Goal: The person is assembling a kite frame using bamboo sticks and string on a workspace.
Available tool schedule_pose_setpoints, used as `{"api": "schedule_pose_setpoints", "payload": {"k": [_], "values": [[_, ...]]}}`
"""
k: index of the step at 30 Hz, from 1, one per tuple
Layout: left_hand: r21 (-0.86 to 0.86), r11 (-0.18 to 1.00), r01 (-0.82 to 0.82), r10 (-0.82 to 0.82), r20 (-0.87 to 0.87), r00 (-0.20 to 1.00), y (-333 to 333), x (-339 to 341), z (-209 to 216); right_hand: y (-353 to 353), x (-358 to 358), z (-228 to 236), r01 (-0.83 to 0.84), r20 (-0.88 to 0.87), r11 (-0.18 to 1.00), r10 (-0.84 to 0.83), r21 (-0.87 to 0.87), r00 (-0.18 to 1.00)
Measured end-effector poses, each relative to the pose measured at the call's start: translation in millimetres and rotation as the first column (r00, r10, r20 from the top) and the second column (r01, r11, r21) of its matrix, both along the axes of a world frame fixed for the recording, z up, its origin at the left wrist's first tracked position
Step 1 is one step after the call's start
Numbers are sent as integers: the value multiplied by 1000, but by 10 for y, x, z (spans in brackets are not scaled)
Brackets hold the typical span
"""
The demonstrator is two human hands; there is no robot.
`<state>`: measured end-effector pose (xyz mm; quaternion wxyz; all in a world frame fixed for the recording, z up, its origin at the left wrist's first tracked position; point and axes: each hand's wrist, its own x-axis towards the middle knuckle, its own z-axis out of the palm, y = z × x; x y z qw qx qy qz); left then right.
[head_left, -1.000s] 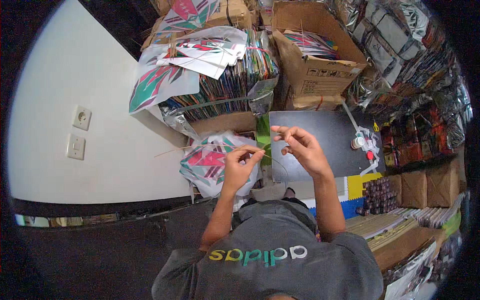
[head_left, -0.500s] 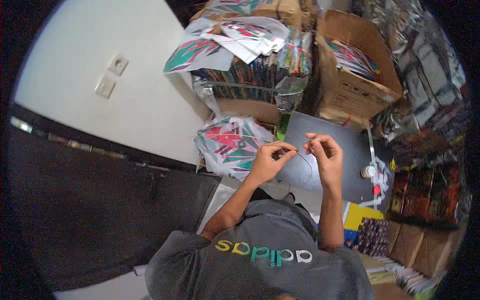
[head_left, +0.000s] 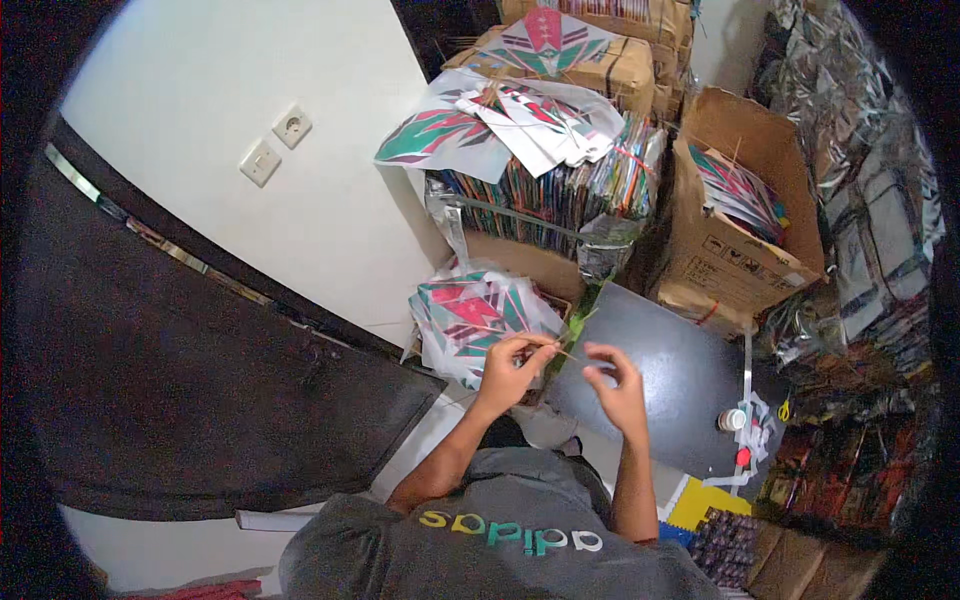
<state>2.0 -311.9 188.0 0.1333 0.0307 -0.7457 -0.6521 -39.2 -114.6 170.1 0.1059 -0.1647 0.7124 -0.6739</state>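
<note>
My left hand [head_left: 515,372] is closed in a pinch on thin sticks [head_left: 567,352], light brown, with ends poking out past the fingertips. How many there are is too fine to tell. Just to the right, my right hand [head_left: 617,388] has its thumb and fingers apart, somewhat blurred, and nothing shows between them. Beyond my left hand lies a pile of printed kite sheets [head_left: 465,310] in white, pink and green. A dark smooth board [head_left: 650,335] lies below and beyond my right hand.
A stack of packed sheets [head_left: 530,205] stands ahead, topped by loose white strips [head_left: 540,130]. An open cardboard box [head_left: 735,265] is at the right. A white jar [head_left: 732,420], a red cap [head_left: 743,456] and yellow scissors [head_left: 784,410] lie by the board's right edge. A dark door [head_left: 200,380] is left.
The view has shifted, so the surroundings sit lower. My right hand's fingers have spread and drawn away from the sticks. My left hand keeps its pinch.
</note>
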Motion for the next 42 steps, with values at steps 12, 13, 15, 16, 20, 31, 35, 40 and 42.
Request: {"api": "schedule_pose_setpoints", "payload": {"k": [12, 13, 15, 16, 20, 31, 35, 40, 42], "values": [[171, 977, -129, 121, 60, 991, -739, -194, 47, -760, -92, -181, -76, 38, 995, 74, 58, 997], [142, 983, -119, 117, 25, 993, -816, -242, 52, -836, -125, -179, -20, 29, 999, 19, 36, 999], [141, 985, -99, 96, 28, 995, -1054, -289, -7, -1019, -169, -246, 35, 29, 999, -34, -9, 999], [135, 986, -100, 95, 47, 994, -1162, -332, -57, -1102, -206, -271, 69, 45, 996, -67, -56, 997], [215, 975, -51, 44, 38, 998, -1571, -400, -136, -1495, -273, -188, 130, 82, 991, -128, -22, 988], [182, 979, 93, -116, 120, 986, -2516, -689, -575, -2224, -142, -391, 324, 213, 939, -341, 112, 915], [269, 962, 46, -89, 148, 985, -2670, -715, -687, -2256, -107, -300, 432, 206, 888, -457, 154, 865], [299, 954, -1, -51, 168, 984, -2845, -721, -796, -2085, -448, -269, 452, 22, 841, -479, 297, 877], [287, 958, -8, -41, 164, 986, -2903, -705, -794, -2050, -746, -239, 355, 8, 874, -379, 331, 925]]}}
